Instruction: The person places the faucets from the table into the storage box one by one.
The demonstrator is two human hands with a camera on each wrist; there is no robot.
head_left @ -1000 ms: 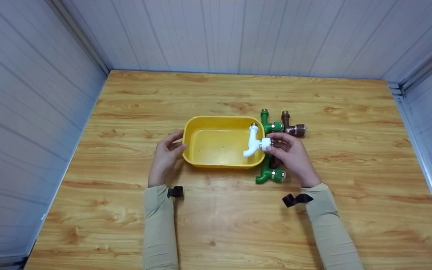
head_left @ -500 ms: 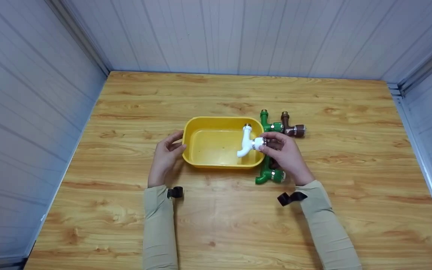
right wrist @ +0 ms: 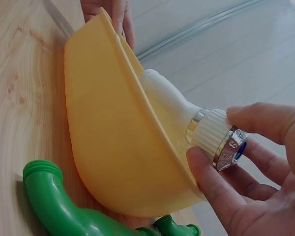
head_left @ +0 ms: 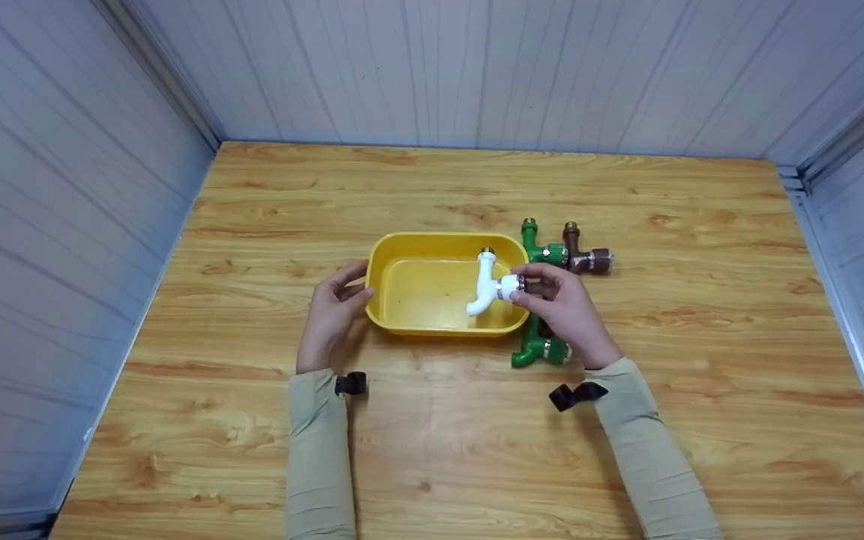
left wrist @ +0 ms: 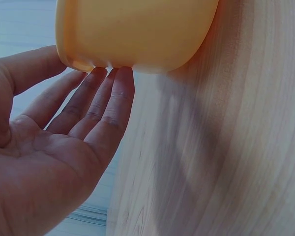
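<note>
A yellow plastic basin stands on the wooden table. My left hand holds its left end, thumb at the rim and fingertips against the outer wall. In my right hand is a white faucet, pinched by its ribbed knob between thumb and fingers. The faucet hangs over the right part of the basin, spout toward me and threaded end away. In the right wrist view, its white body overlaps the inside of the basin, just past the rim.
Right of the basin lie a green faucet at the back and another green faucet nearer me. A brown faucet lies beside the back one. More dark brown shows partly hidden under my right hand. Pale panel walls enclose the table.
My right hand has carried the white faucet leftward, from the basin's right edge to farther over its inside. The left hand and the basin stay where they were.
</note>
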